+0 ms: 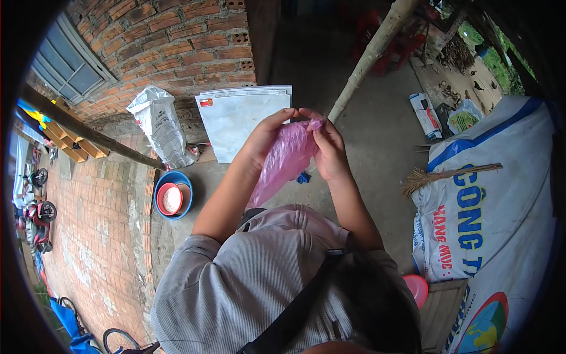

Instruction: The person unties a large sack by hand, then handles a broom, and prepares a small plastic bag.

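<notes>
A thin pink plastic bag (286, 159) hangs crumpled in front of my chest, between my forearms. My right hand (330, 150) pinches a gathered bit of the bag at its upper right corner. Along the bag's upper left side is my left hand (265, 138), its thumb and fingers curled round the top edge close to the right hand's fingertips. The fingertips of both hands nearly meet there. What the bag holds, if anything, cannot be made out.
Pale flat panels (236, 127) lean by the brick wall (177, 44), beside a white sack (159, 127). A blue basin (187, 209) holds a red bowl (160, 200). A wooden pole (371, 62) slants ahead. On the right, a broom (454, 174) rests on a printed tarp (495, 236).
</notes>
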### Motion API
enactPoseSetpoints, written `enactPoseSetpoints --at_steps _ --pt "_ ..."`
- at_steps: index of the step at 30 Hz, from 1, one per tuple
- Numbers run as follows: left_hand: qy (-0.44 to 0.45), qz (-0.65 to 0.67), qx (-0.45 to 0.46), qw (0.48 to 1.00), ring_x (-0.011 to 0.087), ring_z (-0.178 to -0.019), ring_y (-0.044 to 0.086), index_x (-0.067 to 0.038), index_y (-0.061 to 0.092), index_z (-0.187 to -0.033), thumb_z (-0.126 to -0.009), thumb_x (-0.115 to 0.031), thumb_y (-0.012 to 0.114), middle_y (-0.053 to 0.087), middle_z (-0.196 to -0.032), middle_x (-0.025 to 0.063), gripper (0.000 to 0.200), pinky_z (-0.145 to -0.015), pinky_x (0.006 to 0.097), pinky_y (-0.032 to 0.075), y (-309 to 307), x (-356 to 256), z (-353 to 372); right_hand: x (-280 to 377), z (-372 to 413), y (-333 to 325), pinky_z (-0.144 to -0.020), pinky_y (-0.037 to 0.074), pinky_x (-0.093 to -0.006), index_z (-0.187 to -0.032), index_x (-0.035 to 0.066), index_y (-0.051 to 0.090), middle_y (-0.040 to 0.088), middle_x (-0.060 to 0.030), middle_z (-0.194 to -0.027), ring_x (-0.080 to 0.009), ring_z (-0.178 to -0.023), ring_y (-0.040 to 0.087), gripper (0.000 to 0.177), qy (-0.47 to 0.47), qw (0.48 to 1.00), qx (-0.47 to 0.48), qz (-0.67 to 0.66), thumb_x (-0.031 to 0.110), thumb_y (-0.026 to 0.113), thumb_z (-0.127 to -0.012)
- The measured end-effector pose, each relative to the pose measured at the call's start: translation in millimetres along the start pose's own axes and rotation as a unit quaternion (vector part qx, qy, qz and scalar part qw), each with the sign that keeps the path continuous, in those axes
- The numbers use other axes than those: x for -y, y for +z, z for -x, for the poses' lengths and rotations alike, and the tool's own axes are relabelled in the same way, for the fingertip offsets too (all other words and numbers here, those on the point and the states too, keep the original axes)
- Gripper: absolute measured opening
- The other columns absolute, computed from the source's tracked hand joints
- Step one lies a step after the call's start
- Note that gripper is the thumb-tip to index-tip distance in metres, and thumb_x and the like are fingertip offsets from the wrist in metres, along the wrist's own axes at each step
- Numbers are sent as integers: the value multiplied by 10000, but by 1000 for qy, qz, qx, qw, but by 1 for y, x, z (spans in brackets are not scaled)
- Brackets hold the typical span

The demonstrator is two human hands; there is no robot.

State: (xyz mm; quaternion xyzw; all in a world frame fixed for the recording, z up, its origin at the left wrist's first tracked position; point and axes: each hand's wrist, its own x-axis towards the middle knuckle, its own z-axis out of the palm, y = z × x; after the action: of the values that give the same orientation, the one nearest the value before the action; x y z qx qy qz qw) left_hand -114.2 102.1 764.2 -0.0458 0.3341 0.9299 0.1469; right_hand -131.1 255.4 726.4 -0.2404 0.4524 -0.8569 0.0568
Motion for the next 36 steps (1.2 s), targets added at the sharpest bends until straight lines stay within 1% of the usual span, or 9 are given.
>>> enactPoseSetpoints --at_steps 3,6,13,17,23,26,29,32,36 --pt "-65 154 26 986 155 -532 527 -60 557 -945 -885 -159 582 544 -678 49 118 -526 295 477 -35 -37 8 -1 1 -6 -1042 309 -351 -908 90 521 550 -79 -1147 -186 -1136 483 92 63 989 13 -132 167 507 -957" --pt "156 64 -319 933 146 -504 475 -97 541 -776 -838 -216 630 501 -605 12 160 -461 281 405 -30 -64 36 -17 4 -7 -1001 376 -365 -935 90 543 553 -49 -1019 -209 -1092 510 68 107 962 52 -247 152 519 -948" --pt "179 198 -345 900 131 -560 513 -88 559 -835 -844 -207 614 551 -638 -3 131 -491 277 387 -117 -116 110 -53 -16 24 -973 411 -370 -964 111 583 572 -35 -1010 -187 -1075 526 59 234 937 29 -257 126 539 -928" --pt "440 -117 -335 825 101 -679 539 -79 539 -1012 -875 -264 598 563 -734 -4 238 -633 256 437 -145 -109 139 -69 -32 63 -879 479 -377 -1009 107 573 601 -56 -1022 -185 -1010 578 101 243 959 19 -147 174 517 -957" --pt "319 -439 -97 834 265 -1266 402 -90 232 -1457 -706 -341 808 374 -1404 172 980 -1075 380 289 -130 -69 142 -90 -57 140 -865 476 -324 -1049 48 536 613 -100 -1002 -185 -971 594 133 213 947 141 -195 145 480 -976" --pt "342 -463 -175 799 239 -1210 465 -78 323 -1410 -709 -248 808 460 -1324 144 869 -1027 364 359 -144 -41 124 -91 -57 185 -888 450 -292 -1052 37 541 640 -107 -993 -153 -973 596 132 198 941 256 -97 129 484 -976" --pt "301 -228 -227 897 198 -1101 555 -74 431 -1319 -754 -184 758 547 -1207 93 662 -963 330 431 -171 -48 126 -97 -62 203 -899 451 -326 -1048 27 601 611 -114 -1128 -205 -1004 593 173 77 924 373 29 125 593 -906" --pt "358 -102 -283 884 141 -934 613 -67 502 -1193 -817 -91 652 602 -1050 48 405 -823 273 500 -190 -95 159 -90 -84 204 -989 373 -462 -1127 69 625 510 -141 -1297 -350 -1159 473 368 -274 809 327 405 214 709 -800" --pt "371 -69 -283 882 119 -896 610 -59 523 -1129 -830 -77 622 600 -1016 43 315 -737 262 514 -183 -128 182 -119 -98 188 -1118 215 -477 -1496 113 62 173 -185 -1514 -375 -1400 180 1219 126 926 270 231 578 783 -631"
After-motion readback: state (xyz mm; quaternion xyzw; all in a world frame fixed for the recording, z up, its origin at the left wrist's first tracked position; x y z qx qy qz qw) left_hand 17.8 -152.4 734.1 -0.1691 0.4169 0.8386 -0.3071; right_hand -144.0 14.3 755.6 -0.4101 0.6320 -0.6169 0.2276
